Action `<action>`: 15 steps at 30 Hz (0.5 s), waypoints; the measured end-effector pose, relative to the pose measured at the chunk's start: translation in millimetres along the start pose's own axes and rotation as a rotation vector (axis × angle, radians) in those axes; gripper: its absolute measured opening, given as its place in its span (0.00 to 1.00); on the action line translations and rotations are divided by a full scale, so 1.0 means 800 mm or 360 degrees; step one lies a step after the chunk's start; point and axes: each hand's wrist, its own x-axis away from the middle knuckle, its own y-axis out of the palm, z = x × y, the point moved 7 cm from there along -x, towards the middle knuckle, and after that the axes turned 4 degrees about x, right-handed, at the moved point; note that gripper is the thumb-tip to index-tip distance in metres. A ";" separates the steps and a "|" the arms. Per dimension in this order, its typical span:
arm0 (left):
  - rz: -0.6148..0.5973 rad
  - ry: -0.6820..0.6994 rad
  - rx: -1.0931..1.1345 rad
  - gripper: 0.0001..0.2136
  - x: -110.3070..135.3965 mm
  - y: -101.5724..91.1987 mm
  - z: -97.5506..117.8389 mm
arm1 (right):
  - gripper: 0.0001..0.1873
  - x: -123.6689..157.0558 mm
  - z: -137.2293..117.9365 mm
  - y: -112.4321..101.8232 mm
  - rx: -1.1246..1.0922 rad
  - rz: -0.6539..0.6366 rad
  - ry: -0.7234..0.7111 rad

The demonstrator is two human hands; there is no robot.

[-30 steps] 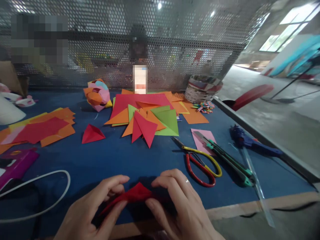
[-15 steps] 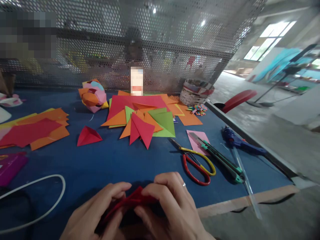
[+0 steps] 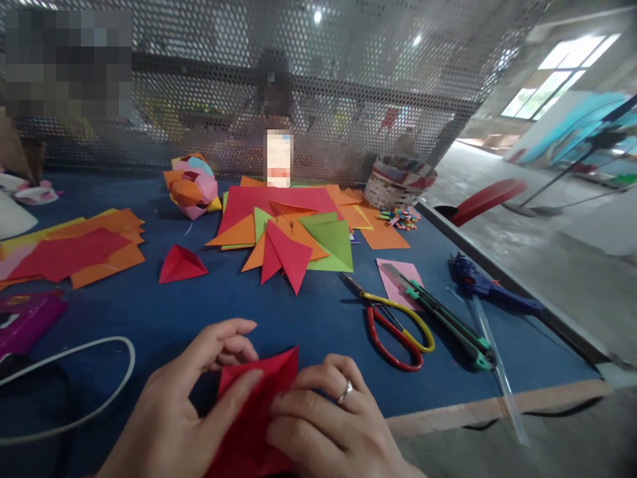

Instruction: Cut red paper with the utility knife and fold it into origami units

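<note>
Both of my hands hold a folded red paper point(image 3: 253, 411) low over the near edge of the blue table point(image 3: 298, 318). My left hand point(image 3: 184, 405) pinches its left side with thumb and fingers. Pressing on its right side, my right hand point(image 3: 323, 425) has its fingers curled and wears a ring. A folded red triangle point(image 3: 180, 264) lies further back on the left. A heap of red, orange and green folded triangles point(image 3: 288, 242) lies at the table's middle.
Flat red and orange sheets point(image 3: 70, 252) lie at the left. Scissors point(image 3: 395, 325), a green cutter point(image 3: 442, 315), a clear ruler point(image 3: 497, 372) and a blue glue gun point(image 3: 490, 285) lie at the right. A paper ball point(image 3: 192, 186), a woven basket point(image 3: 401, 179) and a white cable point(image 3: 70, 392) are also here.
The red paper has been turned up so its flat face shows, and my hands have shifted slightly lower. The camera view has swung a little.
</note>
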 end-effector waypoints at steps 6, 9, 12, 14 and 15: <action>0.0066 -0.0042 -0.0191 0.13 0.006 -0.009 -0.020 | 0.20 0.021 0.024 -0.001 0.0069 -0.0162 0.0128; 0.0047 0.0016 -0.0398 0.14 0.012 -0.004 -0.023 | 0.19 0.027 0.028 0.003 0.0099 -0.0184 0.0129; 0.0067 0.0162 -0.0615 0.13 0.017 -0.002 -0.017 | 0.16 0.028 0.026 0.007 0.0119 -0.0252 0.0070; 0.0056 0.0326 -0.0698 0.14 0.024 -0.004 -0.010 | 0.14 0.028 0.026 0.006 0.0134 -0.0258 0.0052; -0.0002 0.0434 -0.0691 0.15 0.029 -0.003 -0.006 | 0.13 0.028 0.026 0.005 0.0138 -0.0254 0.0046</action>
